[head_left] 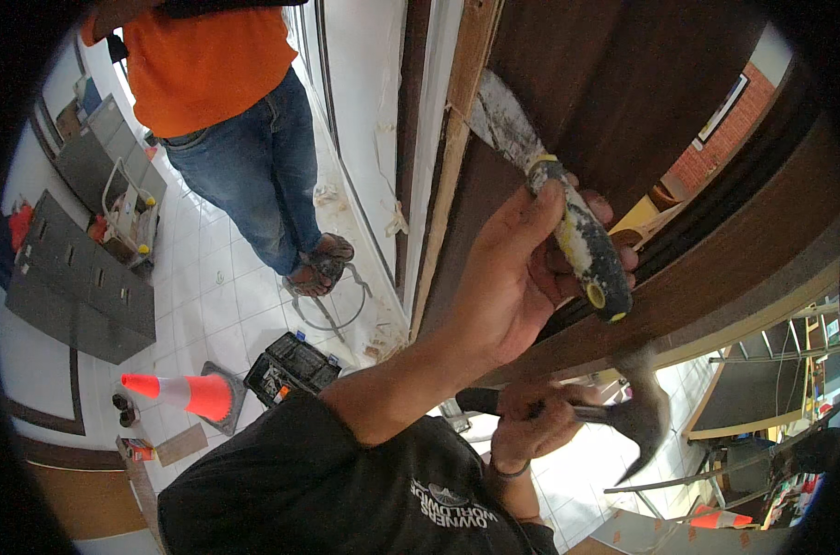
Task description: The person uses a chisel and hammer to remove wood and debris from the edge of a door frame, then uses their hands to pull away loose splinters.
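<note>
My left hand (522, 264) is closed around the handle of a putty knife (582, 245), which is black and yellow and smeared with white. Its whitened blade reaches to the raw wooden edge (459, 111) of a dark brown door frame panel; whether the tip bites into the wood I cannot tell. Lower down, my right hand (538, 421) grips a claw hammer (649, 412) by its dark handle. The hammer head, slightly blurred, points right, below the putty knife and apart from it.
A person in an orange shirt (207, 65) and jeans stands at the left, a round metal frame (360, 301) at their feet. Below are an open black toolbox (295, 365) and an orange traffic cone (193, 393). Grey cabinets (82, 277) line the left wall; a ladder-like frame (781, 351) is at right.
</note>
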Motion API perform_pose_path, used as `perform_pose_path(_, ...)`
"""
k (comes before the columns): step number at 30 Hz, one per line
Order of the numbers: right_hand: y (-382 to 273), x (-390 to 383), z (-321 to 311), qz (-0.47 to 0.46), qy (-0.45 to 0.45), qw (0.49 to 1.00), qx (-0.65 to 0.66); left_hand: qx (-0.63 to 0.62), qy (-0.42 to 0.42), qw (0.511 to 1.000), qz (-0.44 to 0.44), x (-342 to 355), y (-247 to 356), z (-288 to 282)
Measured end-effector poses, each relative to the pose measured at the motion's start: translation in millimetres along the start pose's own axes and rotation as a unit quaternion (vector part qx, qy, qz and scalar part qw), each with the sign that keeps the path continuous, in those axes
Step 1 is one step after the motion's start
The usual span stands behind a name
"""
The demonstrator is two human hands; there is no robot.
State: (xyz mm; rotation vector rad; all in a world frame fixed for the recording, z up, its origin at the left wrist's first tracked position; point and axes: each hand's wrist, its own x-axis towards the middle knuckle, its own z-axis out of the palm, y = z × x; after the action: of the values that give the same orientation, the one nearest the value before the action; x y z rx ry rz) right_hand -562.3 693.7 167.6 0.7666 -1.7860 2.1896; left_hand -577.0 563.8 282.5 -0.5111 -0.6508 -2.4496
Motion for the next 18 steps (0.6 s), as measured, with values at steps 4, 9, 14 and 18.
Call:
perform_pose_path(4,-12,1,0,-0.024,-0.039,0.94,0.338,-0.02,-0.013,1.0,-0.015,-1,1,3)
perform_pose_path(9,-22,7,15,0.063,-0.063,0.995,0.051,-0.002,0.007,1.0,-0.009,-1,-2,-6)
perform_pose_path(14,-18,7,10,-0.164,0.018,0.943,0.288,-0.008,0.016,1.0,-0.021,-5,3,3)
perform_pose_path(18,-22,10,26,-0.017,-0.012,1.0,0.016,-0.011,0.026,0.999,-0.017,-8,-3,-2)
